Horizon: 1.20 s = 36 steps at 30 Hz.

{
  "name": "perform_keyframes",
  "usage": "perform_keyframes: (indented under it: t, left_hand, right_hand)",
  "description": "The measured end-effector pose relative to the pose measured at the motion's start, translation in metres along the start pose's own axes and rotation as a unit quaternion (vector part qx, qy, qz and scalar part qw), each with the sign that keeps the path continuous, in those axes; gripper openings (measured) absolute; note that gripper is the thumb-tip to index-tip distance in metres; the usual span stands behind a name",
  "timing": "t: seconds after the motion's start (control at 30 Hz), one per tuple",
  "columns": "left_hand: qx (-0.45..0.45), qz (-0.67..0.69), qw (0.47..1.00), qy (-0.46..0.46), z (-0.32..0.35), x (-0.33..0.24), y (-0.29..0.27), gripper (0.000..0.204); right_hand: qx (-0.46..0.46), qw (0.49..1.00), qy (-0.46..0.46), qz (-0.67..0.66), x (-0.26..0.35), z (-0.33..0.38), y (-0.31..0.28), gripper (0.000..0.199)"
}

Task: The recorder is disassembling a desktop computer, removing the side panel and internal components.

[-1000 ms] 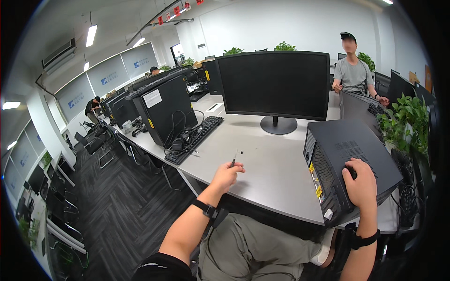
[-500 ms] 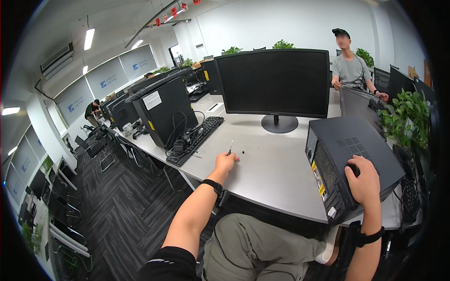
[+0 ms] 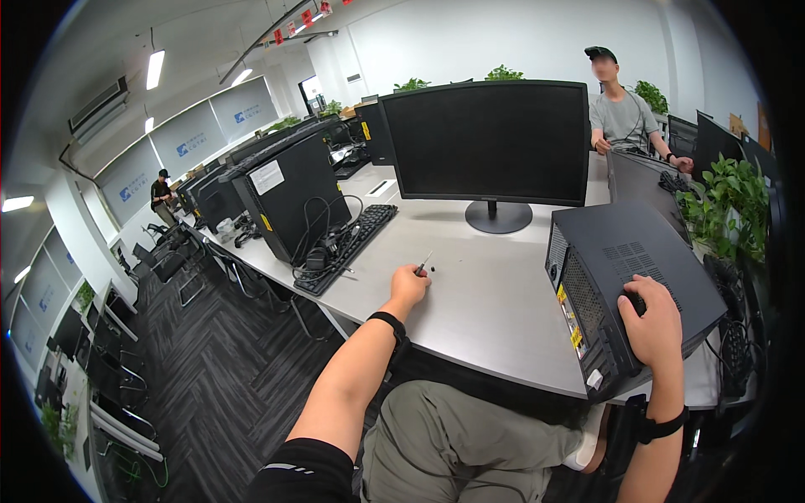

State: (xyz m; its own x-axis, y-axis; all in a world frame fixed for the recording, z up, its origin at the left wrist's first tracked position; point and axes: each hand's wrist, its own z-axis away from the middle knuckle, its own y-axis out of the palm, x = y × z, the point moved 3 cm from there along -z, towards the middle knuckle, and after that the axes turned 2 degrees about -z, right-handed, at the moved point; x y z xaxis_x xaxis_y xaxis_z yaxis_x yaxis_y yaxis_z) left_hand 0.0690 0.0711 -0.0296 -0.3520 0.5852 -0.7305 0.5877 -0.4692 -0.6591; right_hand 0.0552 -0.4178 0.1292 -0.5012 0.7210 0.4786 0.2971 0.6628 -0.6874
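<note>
My left hand (image 3: 409, 285) is closed around a small screwdriver (image 3: 425, 261), whose thin metal shaft points up and to the right over the desk. A tiny black piece (image 3: 433, 268) lies on the desktop beside the tool. On the right, a black computer tower (image 3: 625, 251) lies on its side near the desk's front edge, its vented panel upward. My right hand (image 3: 654, 323) rests on that panel, fingers curled around a dark rounded object (image 3: 636, 303) mostly hidden by the hand.
A black monitor (image 3: 490, 142) stands behind the desk's middle. To the left are another upright tower (image 3: 293, 197), a keyboard (image 3: 356, 251) and tangled cables (image 3: 323, 247). Leafy plants (image 3: 725, 201) stand at the right. A person in a grey shirt (image 3: 625, 117) is across the desk.
My left hand has turned the screwdriver from nearly upright to leaning right, its shaft now close to the tiny black piece. My right hand stays on the tower.
</note>
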Motion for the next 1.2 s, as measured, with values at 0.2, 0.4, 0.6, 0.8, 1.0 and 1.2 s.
perform_keyframes:
  t: [0.2,0.4,0.6,0.8,1.0,1.2]
  left_hand:
    - [-0.009,-0.003,1.0,-0.028,-0.009,0.014,-0.002,0.02]
    - [-0.019,0.01,1.0,0.021,-0.005,0.006,0.011,0.026]
    - [0.01,0.116,0.993,0.0,0.003,0.024,-0.011,0.02]
    - [0.169,0.07,0.978,0.104,0.093,-0.078,-0.04,0.033]
    - [0.414,0.223,0.866,0.171,0.215,-0.201,-0.042,0.014]
    - [0.435,0.206,0.803,0.351,0.298,-0.233,0.0,0.03]
  right_hand:
    - [-0.001,1.0,-0.006,-0.007,0.004,0.001,0.003,0.026]
    - [-0.012,1.0,-0.002,-0.002,-0.005,0.001,0.001,0.026]
    - [-0.037,0.997,-0.069,-0.007,-0.001,-0.003,-0.002,0.027]
    - [-0.008,0.999,-0.044,-0.024,-0.003,-0.002,-0.001,0.028]
    - [-0.108,0.945,-0.217,-0.219,0.023,0.049,-0.013,0.03]
    - [0.058,0.971,-0.203,-0.114,0.05,0.125,-0.014,0.054]
